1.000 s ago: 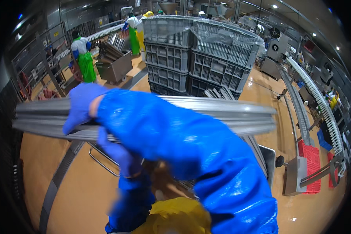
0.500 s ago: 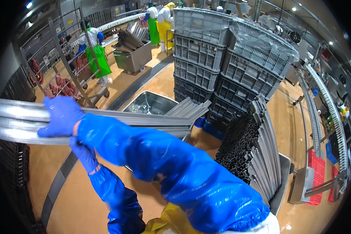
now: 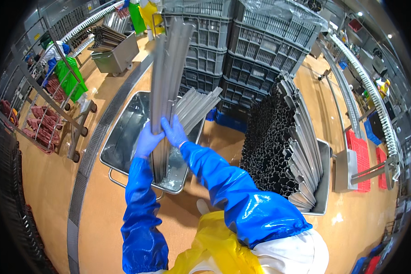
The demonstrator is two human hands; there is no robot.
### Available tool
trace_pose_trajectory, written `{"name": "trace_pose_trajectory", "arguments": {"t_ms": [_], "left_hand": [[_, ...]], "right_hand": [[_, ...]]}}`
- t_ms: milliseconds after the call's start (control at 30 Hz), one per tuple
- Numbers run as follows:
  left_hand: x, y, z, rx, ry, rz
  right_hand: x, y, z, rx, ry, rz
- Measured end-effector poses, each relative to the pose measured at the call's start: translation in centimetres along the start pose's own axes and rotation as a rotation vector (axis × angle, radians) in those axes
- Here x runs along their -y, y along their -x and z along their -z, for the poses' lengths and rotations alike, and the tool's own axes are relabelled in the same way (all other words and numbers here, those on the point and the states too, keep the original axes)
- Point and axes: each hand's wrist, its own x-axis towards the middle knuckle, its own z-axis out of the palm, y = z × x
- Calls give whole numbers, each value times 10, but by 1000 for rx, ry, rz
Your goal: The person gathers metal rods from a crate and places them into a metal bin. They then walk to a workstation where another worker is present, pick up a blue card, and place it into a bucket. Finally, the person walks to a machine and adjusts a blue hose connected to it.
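Observation:
My left hand (image 3: pixel 148 140) and my right hand (image 3: pixel 172 131), both in blue gloves, are closed round an upright bundle of long silver metal bars (image 3: pixel 171 68). Their lower ends stand inside a wheeled steel tub (image 3: pixel 118 141) that has some water visible in it. More bars (image 3: pixel 198 105) lean diagonally in the tub, just right of my hands. Further right, a second steel tub (image 3: pixel 324 178) is packed with many hollow bars (image 3: pixel 306 150), their dark open ends turned toward the left.
Stacked grey crates (image 3: pixel 271 41) stand ahead. A rack of meat (image 3: pixel 43 123), a worker in a green apron (image 3: pixel 71 77) and a cart of bars (image 3: pixel 112 61) are at left, beyond a floor drain (image 3: pixel 84 178). Conveyors (image 3: pixel 358 77) and red crates (image 3: pixel 357 141) line the right.
The bundle has swung from horizontal to upright, its lower ends now in the left tub. My hands have moved right and closer together, and the view has tilted down.

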Motion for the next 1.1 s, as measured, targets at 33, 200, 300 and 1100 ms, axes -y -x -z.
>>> {"name": "trace_pose_trajectory", "arguments": {"t_ms": [33, 200, 300, 1100], "left_hand": [[-30, -9, -13, 51, -96, 54], [-60, -46, -66, -186, -169, -134], [-141, -26, -99, -16, 124, -196], [-524, 167, -328, 324, 298, -55]], "right_hand": [[-13, -9, 17, -14, 77, -18], [40, -78, 105, 416, 1023, -177], [123, -97, 173, 338, 1245, 83], [191, 166, 646, 668, 295, 426]]}}
